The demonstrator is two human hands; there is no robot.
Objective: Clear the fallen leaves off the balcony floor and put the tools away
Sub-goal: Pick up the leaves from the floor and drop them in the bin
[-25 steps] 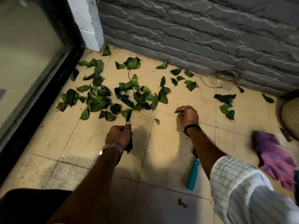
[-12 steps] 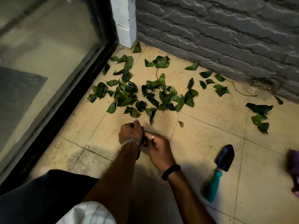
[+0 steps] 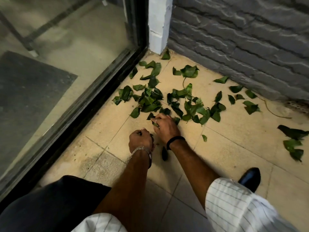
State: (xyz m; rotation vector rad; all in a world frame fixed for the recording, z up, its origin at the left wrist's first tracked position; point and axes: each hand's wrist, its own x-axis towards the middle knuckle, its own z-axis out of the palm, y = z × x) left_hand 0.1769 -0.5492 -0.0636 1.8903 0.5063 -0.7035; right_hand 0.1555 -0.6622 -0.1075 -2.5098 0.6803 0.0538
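Note:
Green fallen leaves (image 3: 151, 99) lie scattered over the beige tiled balcony floor (image 3: 225, 148), thickest just ahead of my hands. My left hand (image 3: 141, 139) is fisted round a bunch of gathered leaves, and a dark leaf hangs below it. My right hand (image 3: 164, 123) reaches into the near edge of the pile and pinches a leaf with curled fingers. The black blade of the hand trowel (image 3: 250, 178) pokes out behind my right sleeve; its handle is hidden.
A black-framed glass door (image 3: 93, 97) runs along the left. A grey stone wall (image 3: 242, 47) and a white pillar (image 3: 158, 25) close the far corner. A floor drain (image 3: 297, 106) sits at the wall's foot on the right. More leaves (image 3: 292, 141) lie far right.
My right hand came over from the right to my left hand, then reached forward into the leaf pile. The view swung left, taking the purple cloth and most of the trowel out of sight.

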